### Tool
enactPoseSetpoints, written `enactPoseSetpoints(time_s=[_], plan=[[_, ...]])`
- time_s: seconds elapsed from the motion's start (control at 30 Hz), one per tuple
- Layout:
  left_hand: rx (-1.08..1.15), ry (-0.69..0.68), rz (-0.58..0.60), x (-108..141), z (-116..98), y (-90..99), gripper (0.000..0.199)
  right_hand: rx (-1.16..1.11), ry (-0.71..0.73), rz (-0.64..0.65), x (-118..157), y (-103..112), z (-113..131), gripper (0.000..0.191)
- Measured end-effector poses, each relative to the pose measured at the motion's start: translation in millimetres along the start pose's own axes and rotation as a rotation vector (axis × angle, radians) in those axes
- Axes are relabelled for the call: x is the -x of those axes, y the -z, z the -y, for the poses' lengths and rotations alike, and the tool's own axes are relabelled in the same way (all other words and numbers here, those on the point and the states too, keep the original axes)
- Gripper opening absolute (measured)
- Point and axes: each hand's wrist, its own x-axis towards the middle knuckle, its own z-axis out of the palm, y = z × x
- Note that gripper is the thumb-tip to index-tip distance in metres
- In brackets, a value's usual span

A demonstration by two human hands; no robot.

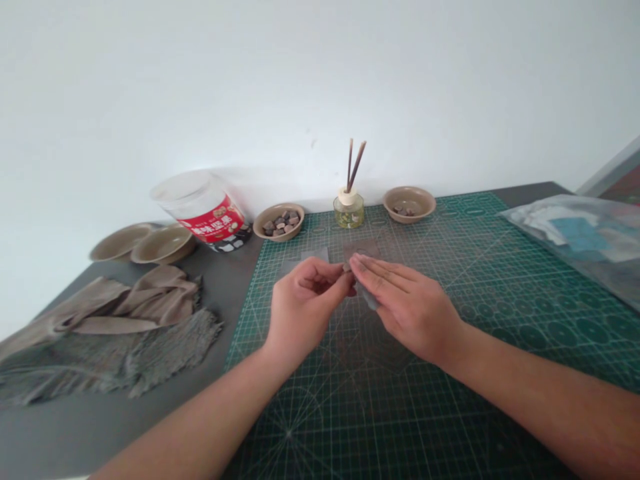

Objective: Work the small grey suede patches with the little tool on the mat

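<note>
"Green cutting mat (430, 413) underneath, and both hands meet right in front of the reed diffuser (349, 210)! What's in the grip?"

"Left hand (300, 303), thumb and forefinger pinched on what looks like a small stone (347, 267), on the wearer's side of the diffuser. Fingertips only, probably to leave its face exposed."

"And the right hand (420, 313)?"

"Closed over a grey sheet (368, 297), fingers long and straight, pressing against the stone. That flat hand likely backs the sheet and spreads the pressure. Sandpaper, perhaps; I can't tell."

"Out to the diffuser's left, a tan bowl (260, 230) with a heap of stones (280, 227)!"

"And its partner, another tan bowl (425, 210), sits to the diffuser's right with just a few small pieces. Both stand back by the wall, perhaps so the forearms have room."

"Red-labelled jar (215, 220)?"

"Farther left of the diffuser, beyond the stone bowl, well out of the elbows' way!"
</note>
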Motion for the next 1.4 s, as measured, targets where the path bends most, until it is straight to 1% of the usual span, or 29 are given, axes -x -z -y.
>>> enactPoseSetpoints(time_s=[0.1,0.27,0.33,0.47,0.57,0.63,0.73,0.77,0.8,0.83,0.93,0.97,1.0,1.13,1.3,1.4], plan=[[-0.039,-0.015,-0.001,0.7,-2.9,0.4,0.018,-0.004,0.01,0.024,0.5,0.3,0.5,0.055],[-0.012,-0.014,-0.015,2.8,-6.0,-0.3,0.017,-0.003,0.004,0.0,-0.5,1.6,0.5,0.05],[-0.02,-0.025,-0.024,2.9,-5.3,-0.3,0.017,-0.012,0.006,0.003,-0.8,2.0,0.8,0.052],[-0.068,-0.026,0.012,2.8,-2.5,0.6,0.02,-0.008,0.019,0.022,-0.9,2.4,2.3,0.057],[-0.049,-0.034,-0.022,4.1,-3.1,0.0,0.018,-0.055,0.018,0.007,-0.8,1.1,3.3,0.058],[0.026,-0.027,-0.049,4.7,-4.8,-1.1,0.017,-0.123,-0.075,-0.009,-0.4,-0.7,3.2,0.058],[0.105,-0.014,-0.073,2.9,-5.8,-2.2,0.02,-0.207,-0.307,-0.003,-0.6,-2.2,2.5,0.056],[0.108,-0.008,-0.078,1.7,-5.1,-2.0,0.021,-0.213,-0.342,-0.016,-1.3,-1.8,2.3,0.056],[0.099,-0.001,-0.076,0.3,-4.0,-1.7,0.021,-0.207,-0.332,-0.032,-2.4,-1.0,2.3,0.056],[0.08,0.004,-0.068,-0.9,-2.6,-1.3,0.021,-0.193,-0.282,-0.043,-3.7,0.1,2.5,0.056],[0.003,-0.016,-0.054,-2.5,0.8,0.1,0.018,-0.147,-0.062,-0.013,-7.1,2.5,3.6,0.056],[-0.016,-0.028,-0.057,-2.1,1.2,0.3,0.018,-0.138,-0.024,0.006,-7.5,2.8,3.9,0.055],[-0.025,-0.034,-0.059,-1.5,1.1,0.3,0.017,-0.129,-0.02,0.016,-7.4,2.9,4.1,0.055],[-0.007,-0.035,-0.041,1.4,-0.9,-1.0,0.015,-0.105,-0.106,0.014,-5.3,2.7,4.9,0.055],[-0.077,-0.088,-0.073,3.5,0.2,-2.3,0.017,-0.07,-0.034,-0.009,-4.0,1.9,5.7,0.05],[-0.005,-0.121,-0.096,3.6,2.6,-2.6,0.013,-0.067,-0.11,-0.031,-2.9,0.7,4.5,0.051]])
